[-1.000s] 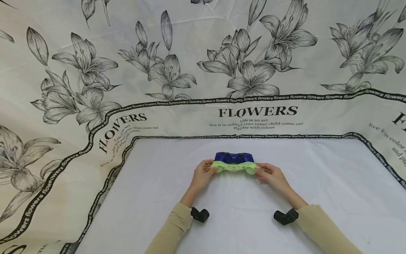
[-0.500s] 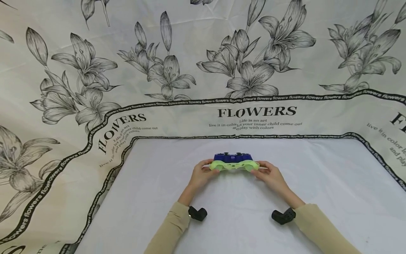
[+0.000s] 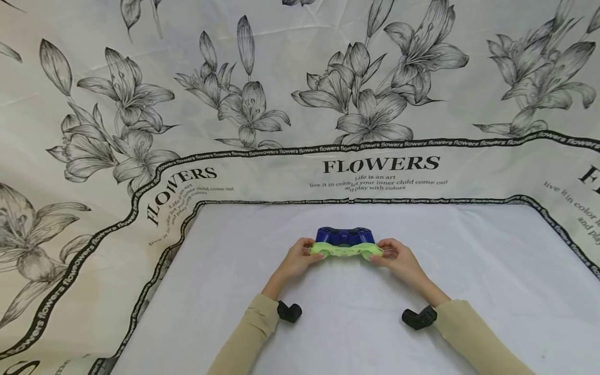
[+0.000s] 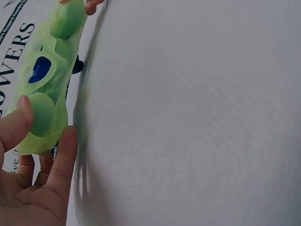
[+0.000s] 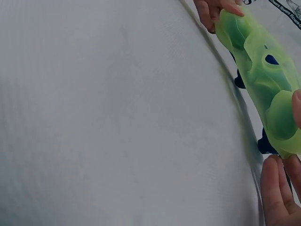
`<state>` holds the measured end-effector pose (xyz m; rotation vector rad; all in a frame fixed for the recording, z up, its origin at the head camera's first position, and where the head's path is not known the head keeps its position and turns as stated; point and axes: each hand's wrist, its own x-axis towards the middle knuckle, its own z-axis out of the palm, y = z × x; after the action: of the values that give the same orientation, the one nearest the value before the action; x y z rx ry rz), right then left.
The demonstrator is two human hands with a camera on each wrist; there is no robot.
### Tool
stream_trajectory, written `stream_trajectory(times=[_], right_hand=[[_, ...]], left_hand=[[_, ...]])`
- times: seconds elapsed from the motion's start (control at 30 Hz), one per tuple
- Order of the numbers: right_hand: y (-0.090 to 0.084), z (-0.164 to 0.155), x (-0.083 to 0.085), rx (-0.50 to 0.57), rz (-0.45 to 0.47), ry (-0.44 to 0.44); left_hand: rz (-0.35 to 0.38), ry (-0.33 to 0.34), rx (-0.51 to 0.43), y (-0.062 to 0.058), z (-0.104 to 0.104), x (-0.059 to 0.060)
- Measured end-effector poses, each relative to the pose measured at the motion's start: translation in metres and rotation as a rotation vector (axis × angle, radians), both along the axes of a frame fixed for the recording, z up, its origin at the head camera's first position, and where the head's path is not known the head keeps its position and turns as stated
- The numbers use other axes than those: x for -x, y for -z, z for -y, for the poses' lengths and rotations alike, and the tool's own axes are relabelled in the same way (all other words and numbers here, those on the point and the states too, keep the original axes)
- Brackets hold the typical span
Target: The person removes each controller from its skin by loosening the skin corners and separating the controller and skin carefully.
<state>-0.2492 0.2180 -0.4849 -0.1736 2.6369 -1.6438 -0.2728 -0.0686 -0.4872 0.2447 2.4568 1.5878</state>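
Note:
A blue game controller [image 3: 344,237] sits behind a translucent lime-green silicone cover [image 3: 347,251], whose near side faces the person. My left hand [image 3: 296,258] pinches the left end of the cover, thumb on the near face and fingers at the end and behind. At the opposite end my right hand [image 3: 397,257] holds it the same way. In the left wrist view, blue shows through an oval hole in the cover [image 4: 61,49]. The right wrist view shows blue parts of the controller [image 5: 266,144] sticking out past the cover's edge.
A white cloth [image 3: 347,338] covers the table beneath the hands. Behind it hangs a flower-printed curtain [image 3: 375,182] with lettering. Black wrist cameras [image 3: 289,312] are strapped at both beige sleeves [image 3: 250,328].
The controller and cover have tilted back and forth in both hands, showing more of the controller's top now than half a second ago. My left forearm has shifted slightly left.

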Motion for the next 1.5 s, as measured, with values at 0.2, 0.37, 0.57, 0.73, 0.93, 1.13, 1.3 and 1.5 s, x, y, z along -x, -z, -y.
stream_trajectory(times=[0.2,0.37,0.57,0.73,0.93,1.13,1.3,1.5], right_hand=[[0.0032,-0.0026,-0.0023,-0.008,-0.009,-0.023],[0.0026,-0.0037,-0.0012,-0.005,-0.007,-0.01],[0.0003,-0.0054,0.0012,-0.035,0.04,0.073],[0.0016,-0.003,0.0017,-0.035,0.04,0.085],[0.0038,0.0013,0.0027,-0.011,0.04,0.092],[0.0061,0.0022,0.0038,0.012,0.026,0.07],[0.008,0.0019,0.0036,0.01,0.001,0.036],[0.0073,0.0044,0.0029,-0.038,-0.019,0.024]], left_hand=[[-0.008,0.023,0.04,-0.0001,-0.0026,-0.001],[-0.003,0.026,-0.012,-0.0006,-0.0033,0.0001],[0.013,0.017,-0.033,-0.0024,-0.0038,0.0013],[-0.063,0.035,-0.006,-0.0046,-0.003,0.0026],[-0.139,0.07,-0.02,-0.0018,-0.0024,0.0062],[-0.116,0.07,-0.003,-0.0008,-0.0004,0.0072],[-0.062,0.086,0.035,-0.004,0.0023,0.0058],[-0.068,0.083,0.073,-0.0018,0.0035,0.0045]])
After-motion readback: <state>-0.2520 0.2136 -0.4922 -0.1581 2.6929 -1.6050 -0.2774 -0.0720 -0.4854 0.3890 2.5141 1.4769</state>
